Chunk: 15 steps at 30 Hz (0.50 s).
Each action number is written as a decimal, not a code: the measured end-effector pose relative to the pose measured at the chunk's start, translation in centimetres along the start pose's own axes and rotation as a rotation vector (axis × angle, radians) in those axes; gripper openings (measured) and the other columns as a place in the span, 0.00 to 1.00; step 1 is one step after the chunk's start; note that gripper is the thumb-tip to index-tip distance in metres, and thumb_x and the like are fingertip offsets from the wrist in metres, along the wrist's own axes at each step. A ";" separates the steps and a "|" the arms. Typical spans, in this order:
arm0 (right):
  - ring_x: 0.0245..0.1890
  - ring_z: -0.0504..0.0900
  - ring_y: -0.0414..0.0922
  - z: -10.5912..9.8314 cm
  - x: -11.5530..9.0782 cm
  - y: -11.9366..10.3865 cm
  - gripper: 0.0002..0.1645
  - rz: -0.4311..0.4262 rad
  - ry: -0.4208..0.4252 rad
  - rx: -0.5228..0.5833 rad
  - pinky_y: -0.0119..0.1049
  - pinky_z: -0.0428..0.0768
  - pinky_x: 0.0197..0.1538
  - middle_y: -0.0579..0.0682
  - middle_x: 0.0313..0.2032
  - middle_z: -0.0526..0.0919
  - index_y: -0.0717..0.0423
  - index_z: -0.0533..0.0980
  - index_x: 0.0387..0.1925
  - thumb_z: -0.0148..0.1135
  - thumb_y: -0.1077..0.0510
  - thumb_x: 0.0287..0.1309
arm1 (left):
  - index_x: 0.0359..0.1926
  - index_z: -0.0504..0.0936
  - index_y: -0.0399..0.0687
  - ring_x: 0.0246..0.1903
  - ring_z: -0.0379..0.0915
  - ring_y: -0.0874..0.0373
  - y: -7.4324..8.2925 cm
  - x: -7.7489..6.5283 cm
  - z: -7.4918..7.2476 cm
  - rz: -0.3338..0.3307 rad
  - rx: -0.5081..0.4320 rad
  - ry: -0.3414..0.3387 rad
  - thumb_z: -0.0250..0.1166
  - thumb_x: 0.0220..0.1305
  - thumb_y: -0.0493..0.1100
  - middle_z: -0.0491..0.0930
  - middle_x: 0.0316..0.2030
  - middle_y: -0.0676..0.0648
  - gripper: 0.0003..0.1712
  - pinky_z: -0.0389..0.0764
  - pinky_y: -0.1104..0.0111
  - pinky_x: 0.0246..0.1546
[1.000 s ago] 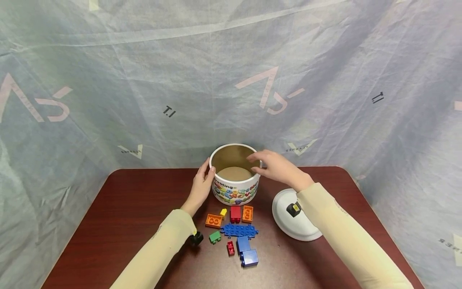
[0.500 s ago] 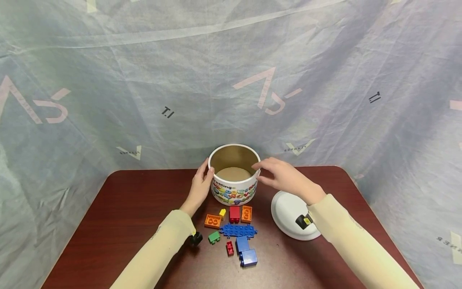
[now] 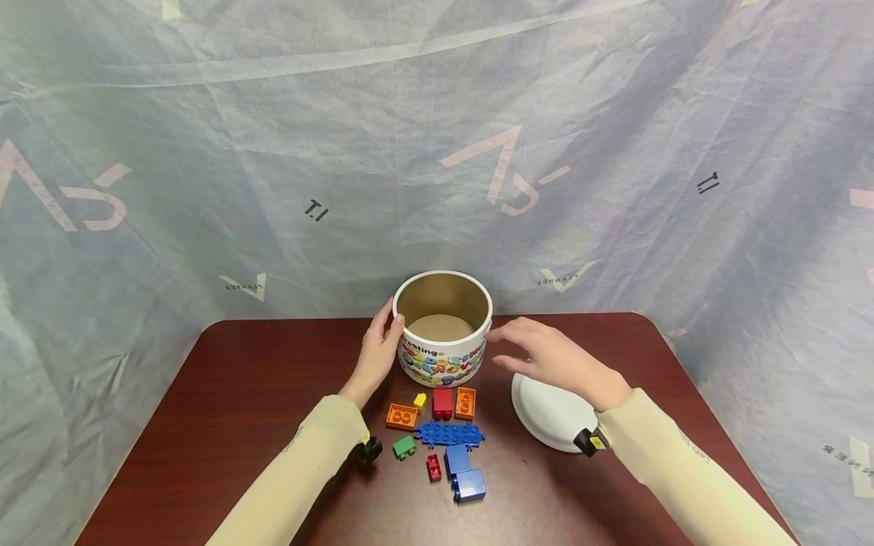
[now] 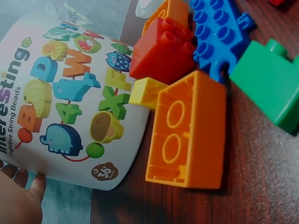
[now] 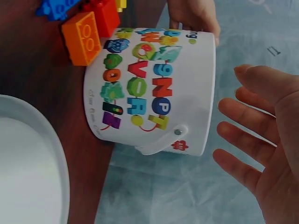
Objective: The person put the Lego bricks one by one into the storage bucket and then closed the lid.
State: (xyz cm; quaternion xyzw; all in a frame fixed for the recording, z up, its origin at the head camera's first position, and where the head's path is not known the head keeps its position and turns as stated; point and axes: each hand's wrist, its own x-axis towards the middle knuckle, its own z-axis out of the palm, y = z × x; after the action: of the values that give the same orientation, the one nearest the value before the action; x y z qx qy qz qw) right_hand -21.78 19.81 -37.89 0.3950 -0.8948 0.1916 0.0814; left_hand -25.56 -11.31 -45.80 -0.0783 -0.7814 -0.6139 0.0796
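Note:
A white bucket (image 3: 442,360) with colourful printed letters stands upright at the back of the table, its brown interior visible. My left hand (image 3: 378,349) holds its left side, with the thumb near the rim and the fingers around the outer wall. My right hand (image 3: 549,356) hovers to the right of the bucket, fingers spread and nothing in them. In the right wrist view those fingers (image 5: 245,140) are apart from the bucket's wall. Building bricks lie in front of it: a red brick (image 3: 442,403), orange bricks (image 3: 403,416), a blue base piece (image 3: 451,434) and a green brick (image 3: 404,447).
A white round lid (image 3: 546,413) lies on the right of the dark red table (image 3: 273,402), partly under my right forearm. Blue bricks (image 3: 469,485), a small red brick (image 3: 434,468) and a yellow piece (image 3: 419,400) lie among the others. A grey sheet (image 3: 355,152) hangs behind.
My right hand has moved from over the bucket's right rim outward to the right and down. My left hand stays on the bucket's left side, and the bricks lie as before.

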 end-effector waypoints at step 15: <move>0.53 0.82 0.45 2.8 -1.8 -0.3 0.19 0.005 -0.031 0.026 0.45 0.82 0.58 0.48 0.51 0.87 0.54 0.83 0.56 0.71 0.54 0.66 | 0.80 0.61 0.41 0.72 0.64 0.39 -2.3 0.7 0.2 0.027 -0.021 0.023 0.56 0.81 0.46 0.60 0.77 0.35 0.33 0.70 0.47 0.69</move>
State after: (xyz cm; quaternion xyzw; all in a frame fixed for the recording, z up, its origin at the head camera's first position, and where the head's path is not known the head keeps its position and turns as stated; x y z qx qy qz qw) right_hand -20.36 19.71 -40.87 0.3965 -0.8944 0.1972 0.0622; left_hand -26.79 -11.69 -47.88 -0.0825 -0.7728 -0.6219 0.0962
